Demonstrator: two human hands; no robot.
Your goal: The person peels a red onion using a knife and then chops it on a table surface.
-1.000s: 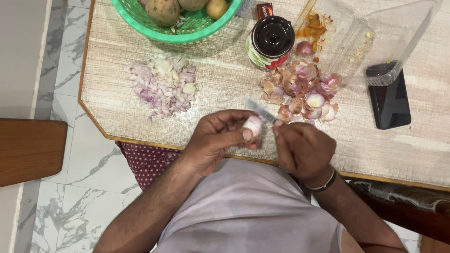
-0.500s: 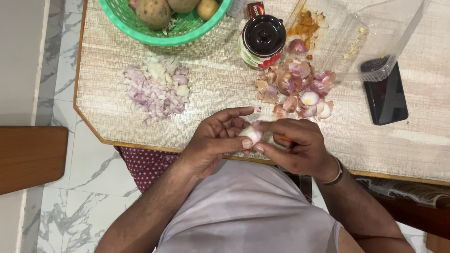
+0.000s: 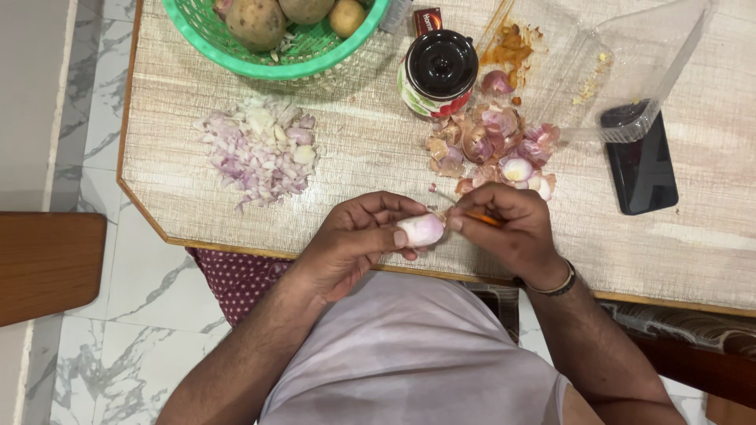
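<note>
1. Since half a second ago the right hand (image 3: 512, 228) has drawn back a little to the right, so the small peeled onion (image 3: 422, 229) now shows more fully between the two hands; the worktop (image 3: 370, 149) sits about as it did.
2. Furthest left on the worktop lies the heap of chopped onion (image 3: 258, 149), well apart from both hands, with the green basket (image 3: 236, 55) of potatoes beyond it.
3. Next, the left hand (image 3: 358, 240) grips the onion, thumb on its near side and fingers curled over the far side.
4. The onion is held just above the worktop's near edge, its long axis running left to right, its right end towards the right hand.
5. The right hand is closed on an orange-handled knife (image 3: 482, 219), fingertips touching the onion's right end; the blade is mostly hidden.
6. Beyond it lie the onion peels (image 3: 492, 142), the black-lidded jar (image 3: 438, 67) and the dark phone (image 3: 639, 161).
</note>
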